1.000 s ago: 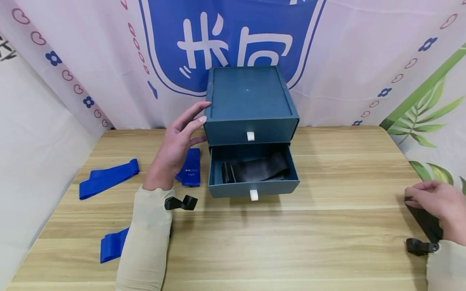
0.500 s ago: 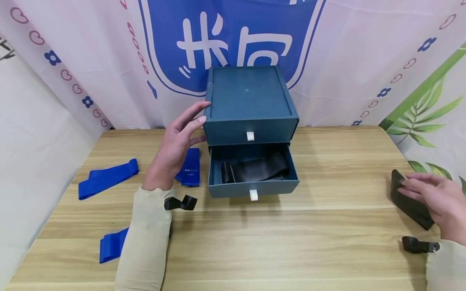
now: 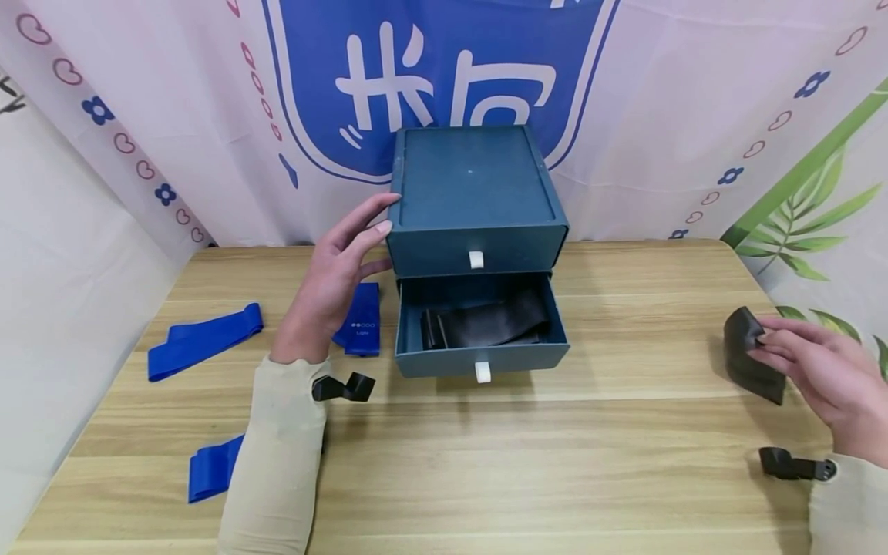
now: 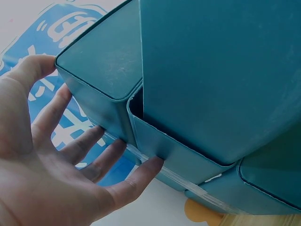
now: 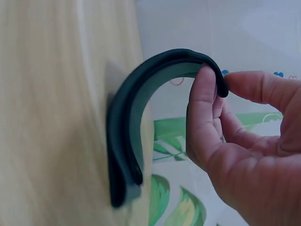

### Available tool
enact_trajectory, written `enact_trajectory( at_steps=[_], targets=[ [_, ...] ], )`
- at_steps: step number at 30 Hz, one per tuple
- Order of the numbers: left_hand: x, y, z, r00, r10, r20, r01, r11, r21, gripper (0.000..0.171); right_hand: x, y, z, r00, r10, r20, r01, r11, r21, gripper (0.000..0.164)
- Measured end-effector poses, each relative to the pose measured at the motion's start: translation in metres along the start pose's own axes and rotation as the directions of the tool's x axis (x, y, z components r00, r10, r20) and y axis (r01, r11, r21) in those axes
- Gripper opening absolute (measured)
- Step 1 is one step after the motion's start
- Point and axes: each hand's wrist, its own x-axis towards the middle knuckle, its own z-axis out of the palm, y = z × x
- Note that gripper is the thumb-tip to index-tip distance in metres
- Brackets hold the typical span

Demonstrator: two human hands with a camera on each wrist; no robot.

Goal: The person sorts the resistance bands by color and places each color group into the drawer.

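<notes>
My right hand pinches one end of a folded black resistance band between thumb and fingers at the table's right side. In the right wrist view the band arcs down from the fingertips, its lower end close to the table. At the back middle, my left hand rests its fingertips on the left side of a dark blue two-drawer box; the left wrist view shows its fingers spread along that side. The lower drawer is pulled out, with black bands inside. The upper drawer is closed.
A blue band marked Light lies beside the box, partly behind the left hand. Another blue band lies farther left. A third is partly covered by the left sleeve. A printed curtain hangs behind the table.
My right hand has raised the pinched end of the black band off the right side of the table and shifted it a little left and up. The left hand and the drawers have stayed still.
</notes>
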Motion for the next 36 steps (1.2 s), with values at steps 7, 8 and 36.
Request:
enact_trajectory(
  at_steps=[7, 8, 36],
  targets=[
    [-0.001, 0.001, 0.0, 1.0, -0.003, 0.001, 0.003, 1.0, 0.003, 0.044, -0.003, -0.01, 0.014, 0.995, -0.082, 0.058, 0.076, 0.992, 0.099, 0.042],
    [-0.001, 0.001, 0.0, 1.0, -0.003, 0.002, 0.003, 1.0, 0.004, 0.044, -0.003, -0.012, 0.016, 0.994, -0.089, 0.059, 0.082, 0.991, 0.103, 0.042],
    [0.001, 0.001, 0.0, 1.0, -0.003, 0.003, 0.003, 1.0, -0.003, 0.044, -0.017, -0.035, 0.115, 0.919, -0.322, 0.225, 0.286, 0.941, 0.18, 0.045]
  ],
)
